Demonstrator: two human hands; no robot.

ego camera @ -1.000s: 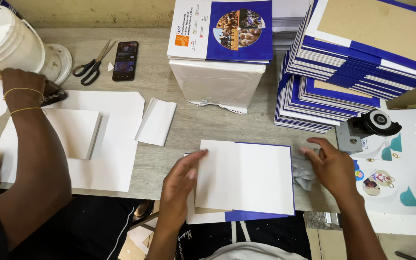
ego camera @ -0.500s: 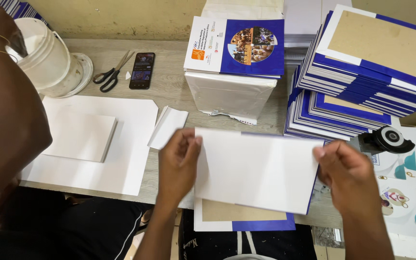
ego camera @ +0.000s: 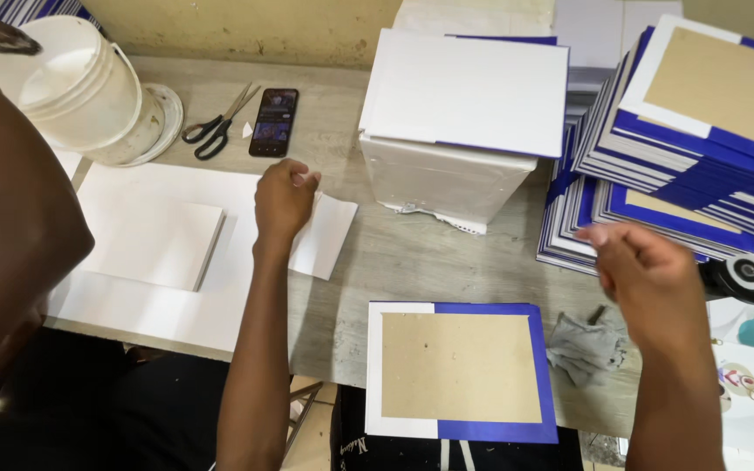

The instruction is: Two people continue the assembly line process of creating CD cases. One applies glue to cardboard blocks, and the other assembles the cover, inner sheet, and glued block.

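Observation:
My left hand [ego camera: 283, 202] rests on the table with its fingers pinched on the top edge of a small folded white sheet [ego camera: 329, 237]. Blurred, my right hand [ego camera: 654, 281] hovers above the table's right side, fingers loosely apart and holding nothing. Between my arms, at the front edge, lies a book cover [ego camera: 460, 371] inside up: brown board framed in blue, with a white strip on its left. A white-faced cover [ego camera: 473, 92] lies on top of a white box [ego camera: 447, 179] at the back middle.
Another person's arm and shoulder [ego camera: 10, 227] fill the left side. A white bucket [ego camera: 80, 87], scissors [ego camera: 218, 128] and a phone [ego camera: 274, 120] sit at the back left. White sheets [ego camera: 154, 240] lie left; blue cover stacks [ego camera: 691, 148], a black roller [ego camera: 743, 275] and grey cloth [ego camera: 585, 349] right.
The white-faced cover that both my hands held now lies on the box. My left hand has moved to the folded sheet, my right hand has lifted to the right, and the brown-board cover is uncovered.

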